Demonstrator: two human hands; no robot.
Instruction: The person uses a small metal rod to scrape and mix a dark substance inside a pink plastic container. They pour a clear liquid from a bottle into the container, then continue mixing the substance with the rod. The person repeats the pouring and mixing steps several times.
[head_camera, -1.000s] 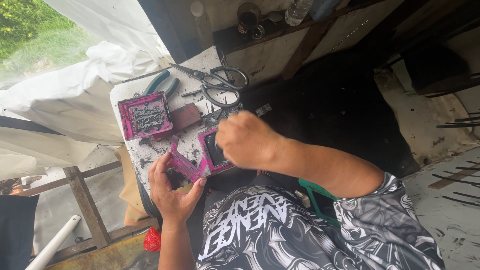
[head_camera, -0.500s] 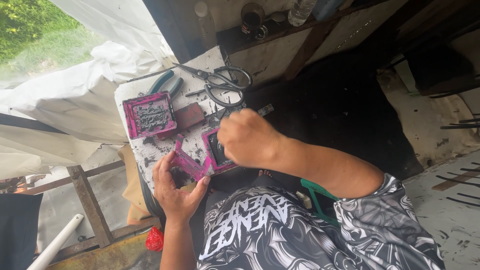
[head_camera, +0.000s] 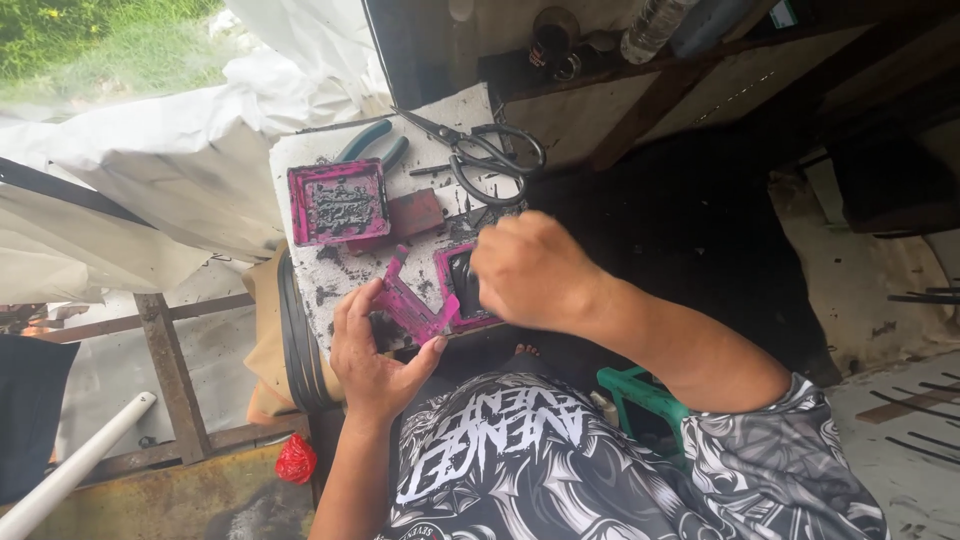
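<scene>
Two hands work over a small white desk (head_camera: 300, 160). Left hand (head_camera: 375, 350) lies palm up, fingers (head_camera: 350, 305) curled loosely around a magenta frame piece (head_camera: 410, 305) at the desk's near edge. Right hand (head_camera: 530, 268) is closed in a fist, knuckles up, pressing on a second magenta frame (head_camera: 455, 285); its grip is hidden. Farther back lie a magenta mold (head_camera: 338, 203), scissors (head_camera: 485, 155) and pliers (head_camera: 375, 145), near the far edge.

- Pink, ink-stained hinged frame piece (head_camera: 410, 305): tilted open, propped on white stained board, pinched between thumb and fingers of left hand (head_camera: 372, 355).
- Pink square frame with dark centre (head_camera: 458, 285): flat on board, partly hidden under closed right hand (head_camera: 530, 270).
</scene>
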